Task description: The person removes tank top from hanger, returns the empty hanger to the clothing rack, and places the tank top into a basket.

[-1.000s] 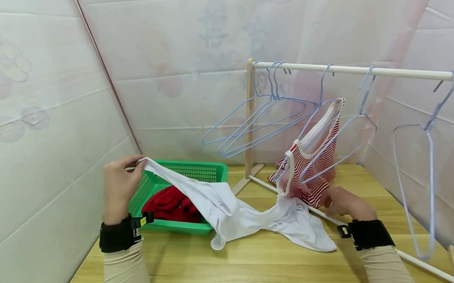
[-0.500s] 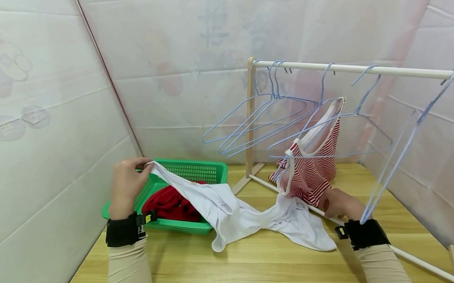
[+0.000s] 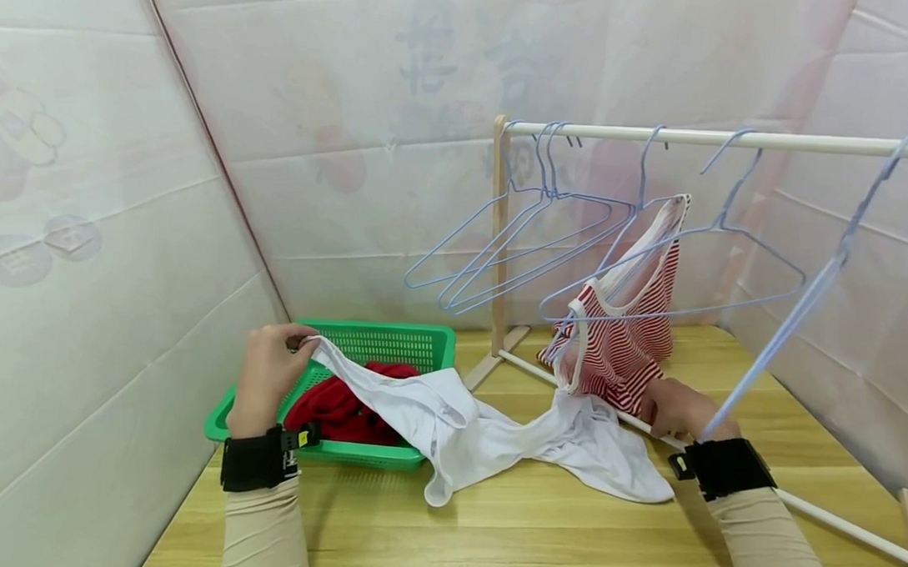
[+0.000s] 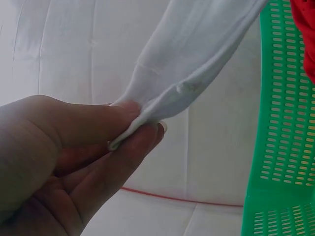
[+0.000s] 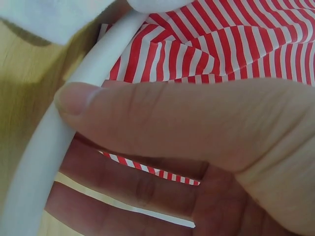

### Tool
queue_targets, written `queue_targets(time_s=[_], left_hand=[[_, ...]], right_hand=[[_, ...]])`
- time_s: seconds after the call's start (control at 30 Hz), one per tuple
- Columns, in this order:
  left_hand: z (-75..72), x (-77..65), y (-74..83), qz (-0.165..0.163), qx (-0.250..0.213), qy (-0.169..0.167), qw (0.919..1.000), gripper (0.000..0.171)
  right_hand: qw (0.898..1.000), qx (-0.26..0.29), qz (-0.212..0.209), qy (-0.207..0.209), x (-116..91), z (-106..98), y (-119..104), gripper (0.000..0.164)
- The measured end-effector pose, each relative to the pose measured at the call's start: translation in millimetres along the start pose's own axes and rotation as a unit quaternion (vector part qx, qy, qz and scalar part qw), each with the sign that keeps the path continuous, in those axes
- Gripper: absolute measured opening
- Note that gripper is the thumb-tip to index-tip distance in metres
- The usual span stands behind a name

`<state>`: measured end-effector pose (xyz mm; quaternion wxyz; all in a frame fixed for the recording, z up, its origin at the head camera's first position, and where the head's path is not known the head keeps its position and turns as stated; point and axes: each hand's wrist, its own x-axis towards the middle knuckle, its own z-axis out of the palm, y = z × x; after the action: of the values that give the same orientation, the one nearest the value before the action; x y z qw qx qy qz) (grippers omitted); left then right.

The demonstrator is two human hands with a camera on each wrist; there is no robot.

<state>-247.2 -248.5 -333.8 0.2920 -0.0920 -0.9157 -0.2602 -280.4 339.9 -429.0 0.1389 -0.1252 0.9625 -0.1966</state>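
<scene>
My left hand (image 3: 265,379) pinches one end of a white garment (image 3: 486,439) between thumb and fingers; the left wrist view shows the folded cloth edge (image 4: 184,64) in that pinch. From there the garment stretches across a green basket (image 3: 388,459) and lies crumpled on the table. Beneath the striped garment, my right hand (image 3: 682,408) holds the rack's white lower rail (image 5: 42,152), with its thumb on one side and fingers passing behind. The red-and-white striped tank top (image 3: 650,340) hangs on a blue hanger and touches the white garment's far end.
Red cloth (image 3: 340,409) lies in the basket. Several blue wire hangers (image 3: 501,223) hang from the rack's top bar (image 3: 797,143); one hanger (image 3: 775,345) at the right crosses before my right wrist. Wall panels (image 3: 123,305) stand left and behind.
My left hand has shifted right and slightly down with the garment's end, which is now slacker. The two rightmost hangers have swung round. The right hand has barely moved.
</scene>
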Motion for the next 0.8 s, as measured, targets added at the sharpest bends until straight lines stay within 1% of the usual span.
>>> queue_targets(time_s=[0.13, 0.2, 0.3, 0.4, 0.57, 0.67, 0.8], left_hand=[[-0.1, 0.4, -1.1, -0.003, 0.000, -0.019, 0.9998, 0.013], [-0.4, 0.4, -1.2, -0.006, -0.003, -0.035, 0.9994, 0.013], [-0.9, -0.4, -0.5, -0.012, -0.012, -0.062, 0.9979, 0.016], [-1.1, -1.6, -0.1, -0.017, -0.019, -0.081, 0.9964, 0.018], [-0.3, -2.7, 0.8, -0.020, -0.023, -0.097, 0.9948, 0.018], [0.0, -1.9, 3.8, -0.014, -0.023, -0.102, 0.9944, 0.015], [1.0, -0.7, 11.9, -0.006, -0.021, -0.107, 0.9940, 0.015]], right_hand=[[0.999, -0.025, -0.018, 0.009, 3.6, 3.8, 5.3, 0.020], [0.999, -0.030, -0.015, 0.008, 3.8, 3.8, 5.1, 0.020], [1.000, -0.018, -0.004, 0.006, 2.1, 2.3, 2.4, 0.019], [1.000, -0.012, 0.006, 0.004, 0.2, 0.1, -1.9, 0.018], [1.000, -0.029, 0.010, -0.008, 0.0, -3.2, -7.5, 0.016], [1.000, -0.028, -0.003, 0.001, -0.2, -1.4, -5.3, 0.017], [0.999, -0.022, -0.012, 0.021, 3.5, 6.2, 3.9, 0.020]])
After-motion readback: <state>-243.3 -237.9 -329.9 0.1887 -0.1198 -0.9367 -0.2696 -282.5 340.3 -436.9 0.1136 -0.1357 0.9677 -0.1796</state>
